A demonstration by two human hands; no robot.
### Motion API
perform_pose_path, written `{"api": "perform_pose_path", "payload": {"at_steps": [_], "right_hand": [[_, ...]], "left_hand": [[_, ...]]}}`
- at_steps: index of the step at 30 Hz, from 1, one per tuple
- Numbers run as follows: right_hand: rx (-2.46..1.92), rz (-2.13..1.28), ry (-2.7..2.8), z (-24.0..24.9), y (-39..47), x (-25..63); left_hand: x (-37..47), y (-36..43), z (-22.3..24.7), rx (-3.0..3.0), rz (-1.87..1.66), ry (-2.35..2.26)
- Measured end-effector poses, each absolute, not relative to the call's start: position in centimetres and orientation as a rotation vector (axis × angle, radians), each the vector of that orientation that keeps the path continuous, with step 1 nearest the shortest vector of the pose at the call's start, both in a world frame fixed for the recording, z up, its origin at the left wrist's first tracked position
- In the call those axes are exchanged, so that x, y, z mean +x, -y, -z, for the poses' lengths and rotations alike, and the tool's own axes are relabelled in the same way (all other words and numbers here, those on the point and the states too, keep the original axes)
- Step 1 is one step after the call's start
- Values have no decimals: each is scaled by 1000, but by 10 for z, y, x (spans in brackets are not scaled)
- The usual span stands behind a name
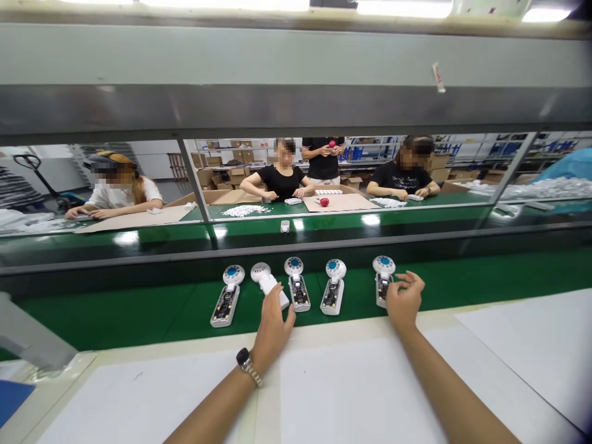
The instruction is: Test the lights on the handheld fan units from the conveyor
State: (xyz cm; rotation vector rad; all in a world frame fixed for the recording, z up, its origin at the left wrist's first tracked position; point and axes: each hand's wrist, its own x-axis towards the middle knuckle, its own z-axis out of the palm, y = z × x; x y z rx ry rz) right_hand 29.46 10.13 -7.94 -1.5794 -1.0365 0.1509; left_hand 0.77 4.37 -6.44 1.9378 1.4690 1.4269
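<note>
On the green conveyor belt lies a row of white handheld devices, each with a round head and an oblong body. My left hand (271,330) has its fingers and thumb around the lower end of a device lying back-up (268,283). Beside it are a face-up device (300,293) with a blue disc and exposed dark insides, a similar one (333,287) to the right, and another (226,302) at far left. My right hand (406,300) is at the rightmost device (383,283), thumb side against its edge, fingers loosely spread and partly covering it.
A pale worktable (346,382) lies in front of me. A metal frame (296,108) crosses above the belt. Beyond it, several people sit or stand around another green surface with small white parts (245,211), cardboard (342,203) and a red object (324,201). A grey post (37,339) stands at left.
</note>
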Motion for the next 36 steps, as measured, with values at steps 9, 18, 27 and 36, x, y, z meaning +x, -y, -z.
{"api": "perform_pose_path", "payload": {"at_steps": [9, 18, 27, 36], "right_hand": [[-1935, -403, 1187, 84, -104, 284], [-1804, -649, 1163, 80, -102, 279], [-1257, -1122, 909, 74, -93, 255], [-940, -1548, 881, 61, -69, 232]], "left_hand": [[6, -48, 73, 2017, -1191, -1688], [-4, -57, 74, 2207, -1225, -1765], [-6, -54, 66, 2324, -1115, -1416], [-27, -74, 72, 1328, -1590, -1517]]}}
